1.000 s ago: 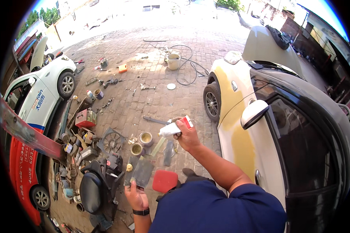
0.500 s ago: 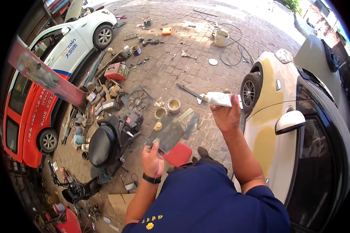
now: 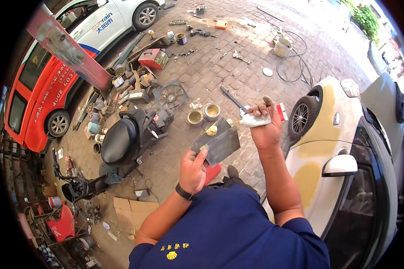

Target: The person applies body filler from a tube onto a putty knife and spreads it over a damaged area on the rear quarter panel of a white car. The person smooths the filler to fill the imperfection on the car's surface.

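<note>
My left hand [image 3: 193, 171] pinches dark flat putty spreaders [image 3: 223, 147] between thumb and fingers; they overlap, so I cannot tell how many there are. A dab of yellowish putty [image 3: 211, 130] sits on their upper surface. My right hand [image 3: 268, 132] is wrapped round a white and red squeeze tube [image 3: 260, 120]. The tube lies sideways, its nozzle end facing left, just beyond the right end of the spreaders and apart from the putty. Beyond the spreaders, two open cans [image 3: 195, 117] stand on the ground, holding yellowish-brown stuff.
At right stands a white car [image 3: 316, 157] with yellowish filler patches on its side. A motor scooter [image 3: 121, 141] is at left, near a red toolbox [image 3: 153, 58] and scattered parts. A red seat [image 3: 212, 174] shows under my left hand. A bucket [image 3: 283, 46] and hose lie farther off.
My view has shifted. The tube has come closer to the spreaders, and my right fingers now curl round it instead of holding it up. My left hand still grips the spreaders.
</note>
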`<state>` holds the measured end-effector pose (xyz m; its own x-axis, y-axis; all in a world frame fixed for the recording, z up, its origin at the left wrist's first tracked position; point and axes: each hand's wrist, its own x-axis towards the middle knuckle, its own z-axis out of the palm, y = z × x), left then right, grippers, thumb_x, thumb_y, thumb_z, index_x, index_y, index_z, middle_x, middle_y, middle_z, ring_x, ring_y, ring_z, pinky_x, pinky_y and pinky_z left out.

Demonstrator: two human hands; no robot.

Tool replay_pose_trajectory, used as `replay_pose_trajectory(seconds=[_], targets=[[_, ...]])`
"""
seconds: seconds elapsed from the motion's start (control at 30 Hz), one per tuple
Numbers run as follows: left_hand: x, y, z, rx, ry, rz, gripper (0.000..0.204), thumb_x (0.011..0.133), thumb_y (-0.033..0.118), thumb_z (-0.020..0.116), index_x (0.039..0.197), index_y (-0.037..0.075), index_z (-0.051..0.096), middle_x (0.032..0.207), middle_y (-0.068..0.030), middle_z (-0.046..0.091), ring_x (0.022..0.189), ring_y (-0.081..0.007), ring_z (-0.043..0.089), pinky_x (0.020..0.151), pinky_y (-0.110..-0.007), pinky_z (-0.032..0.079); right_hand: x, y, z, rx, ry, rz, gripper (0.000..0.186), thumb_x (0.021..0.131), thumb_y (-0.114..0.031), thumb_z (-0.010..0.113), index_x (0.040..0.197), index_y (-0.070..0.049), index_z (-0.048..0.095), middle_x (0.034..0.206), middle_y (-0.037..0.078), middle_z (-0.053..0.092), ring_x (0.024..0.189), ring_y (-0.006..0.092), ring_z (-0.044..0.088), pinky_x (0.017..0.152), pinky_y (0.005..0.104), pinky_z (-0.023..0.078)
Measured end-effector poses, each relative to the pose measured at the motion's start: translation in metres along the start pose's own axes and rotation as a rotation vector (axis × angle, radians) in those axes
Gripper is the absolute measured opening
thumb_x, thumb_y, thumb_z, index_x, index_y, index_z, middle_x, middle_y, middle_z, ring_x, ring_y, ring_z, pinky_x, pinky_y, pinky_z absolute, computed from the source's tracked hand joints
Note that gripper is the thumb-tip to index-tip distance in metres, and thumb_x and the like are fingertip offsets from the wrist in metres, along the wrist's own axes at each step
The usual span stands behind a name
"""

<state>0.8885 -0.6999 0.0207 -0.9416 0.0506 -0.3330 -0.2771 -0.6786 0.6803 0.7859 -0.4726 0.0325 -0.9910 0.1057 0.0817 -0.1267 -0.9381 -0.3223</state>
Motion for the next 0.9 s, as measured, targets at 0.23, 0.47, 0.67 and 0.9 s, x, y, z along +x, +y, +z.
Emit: replay_pose_trajectory(seconds=[0.23,0.47,0.67,0.9], targets=[[0.012,-0.019,-0.004,0.041,0.003,-0.002,0.007,0.104,0.008,0.067,0.110,0.004,0.065,0.095,-0.0019,0.068,0.076,-0.0084,0.058,0.067,-0.026,0.048,0.017,0.002,0.019,-0.053,0.146,-0.039,0.047,0.109,-0.053,0.051,0.082,-0.015,0.051,0.067,-0.004,0.034,0.061,0.0117,0.032,0.062,0.0302,0.032],[0.018,-0.021,0.014,0.034,-0.019,-0.045,0.010,0.103,0.009,0.068,0.111,0.004,0.065,0.096,-0.0014,0.069,0.075,-0.0079,0.058,0.066,-0.025,0.047,0.024,0.005,0.039,-0.155,0.198,-0.046,0.057,0.107,-0.061,0.050,0.075,-0.015,0.043,0.062,-0.004,0.027,0.055,0.0116,0.025,0.054,0.0304,0.026],[0.020,-0.024,0.015,0.007,-0.059,-0.006,0.014,0.103,0.009,0.068,0.116,0.004,0.065,0.103,-0.0027,0.071,0.088,-0.0095,0.064,0.076,-0.028,0.051,0.023,0.003,0.042,-0.220,0.075,-0.051,0.059,0.107,-0.062,0.050,0.073,-0.015,0.039,0.059,-0.004,0.024,0.054,0.0110,0.023,0.052,0.0300,0.024],[0.021,-0.020,0.015,0.014,-0.047,-0.021,0.008,0.104,0.005,0.065,0.112,0.003,0.066,0.107,-0.0051,0.073,0.096,-0.0134,0.068,0.085,-0.032,0.055,0.024,0.002,0.047,-0.269,0.005,-0.077,0.033,0.108,-0.040,0.059,0.096,-0.010,0.059,0.072,-0.003,0.040,0.064,0.0108,0.037,0.060,0.0292,0.035]])
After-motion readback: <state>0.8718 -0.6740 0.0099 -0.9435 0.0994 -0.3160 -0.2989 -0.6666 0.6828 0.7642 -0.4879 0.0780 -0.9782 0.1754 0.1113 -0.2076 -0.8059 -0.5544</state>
